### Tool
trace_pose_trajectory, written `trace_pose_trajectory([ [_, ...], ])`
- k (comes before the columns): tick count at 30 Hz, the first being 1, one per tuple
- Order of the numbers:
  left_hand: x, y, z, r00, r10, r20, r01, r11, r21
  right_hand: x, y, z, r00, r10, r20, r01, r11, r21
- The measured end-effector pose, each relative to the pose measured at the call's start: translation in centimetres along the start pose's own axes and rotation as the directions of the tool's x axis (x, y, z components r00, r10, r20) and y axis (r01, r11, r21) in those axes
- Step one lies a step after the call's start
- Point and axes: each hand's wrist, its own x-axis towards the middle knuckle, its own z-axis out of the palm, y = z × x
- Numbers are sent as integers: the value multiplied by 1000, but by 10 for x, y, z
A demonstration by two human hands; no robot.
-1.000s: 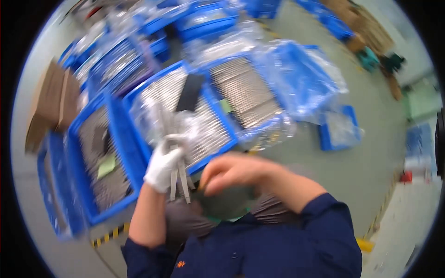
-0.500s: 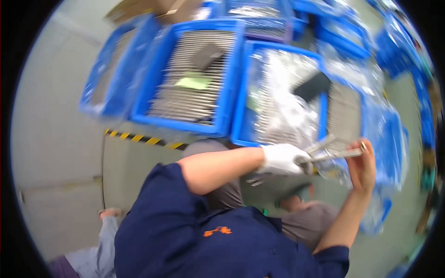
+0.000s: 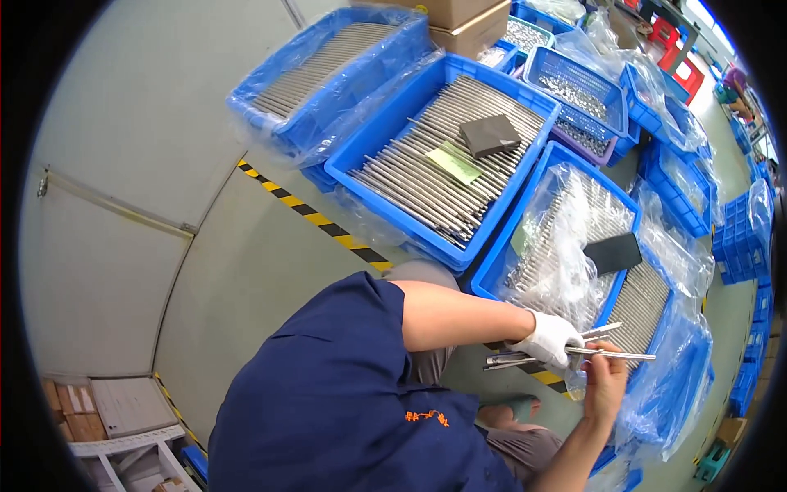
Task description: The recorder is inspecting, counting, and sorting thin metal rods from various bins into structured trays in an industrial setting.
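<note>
Compared with half a second ago, the view is swinging left and pulling back, so the two hands are now sitting low and right while the crates are stretching away up the frame; the grip itself looks unchanged, which suggests the sorting of rods by hand is carrying on rather than finishing. The gloved left hand [image 3: 551, 338] is closing round a small bundle of metal rods [image 3: 512, 359], and the bare right hand [image 3: 605, 385] is pinching a single thin rod [image 3: 623, 355] that is sticking out level to the right, both just in front of the nearest blue crate [image 3: 497, 262], whose rods are lying under crumpled clear plastic [image 3: 566, 246] with a dark flat block [image 3: 613, 252] on top. The next crate back [image 3: 361, 160] is holding bare rods, a pale green paper slip [image 3: 452, 162] and a grey block [image 3: 489, 134]. Further crates are wearing clear bags, brown cartons [image 3: 459, 20] are standing behind, and yellow-black tape [image 3: 316, 220] is striping the floor
</note>
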Motion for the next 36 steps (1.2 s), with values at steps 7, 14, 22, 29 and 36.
trace_pose_trajectory([
  [7,26,-25,1,942,305,-136,-300,952,56,11,-3,-28,962,-101,-255,171,948,270],
  [14,16,-3,-26,918,208,-337,-368,761,-534,3,6,0,982,17,186,-132,768,627],
  [22,15,21,-1,960,-92,-265,-121,715,-688,-22,-7,29,927,296,230,-373,792,484],
  [29,-3,14,-31,933,-240,-267,-85,574,-814,-60,22,77,830,349,436,-523,757,391],
  [36,4,13,-4,868,-73,-491,-454,284,-845,-103,92,27,925,374,62,-323,692,645],
])
